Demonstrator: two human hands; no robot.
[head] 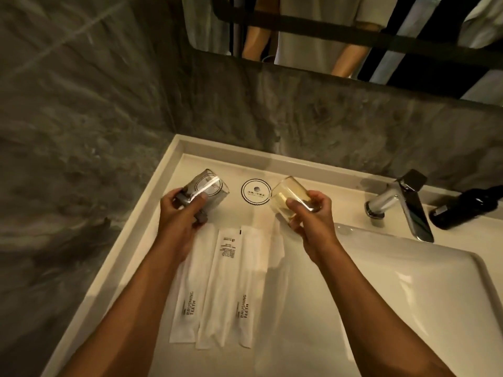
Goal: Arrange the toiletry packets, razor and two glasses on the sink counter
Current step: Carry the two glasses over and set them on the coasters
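My left hand (pixel 178 213) grips a grey-tinted glass (pixel 211 190), tilted with its mouth pointing away, above the back left of the white sink counter (pixel 174 164). Held in my right hand (pixel 310 213) is a clear yellowish glass (pixel 285 195), also tilted, its mouth toward the left. Between the two glasses a round paper coaster (pixel 256 192) lies flat on the counter. Three long white toiletry packets (pixel 231 281) lie side by side below my hands, two printed "BRUSHING TEETH". A fourth pale packet (pixel 276 270) lies at their right, partly under my right arm. I cannot make out a razor.
The white basin (pixel 408 289) sinks into the counter at the right. A chrome faucet (pixel 400 205) stands behind it, with a dark bottle (pixel 462 210) to its right. Grey stone walls close the left and back, and a mirror (pixel 326 36) hangs above.
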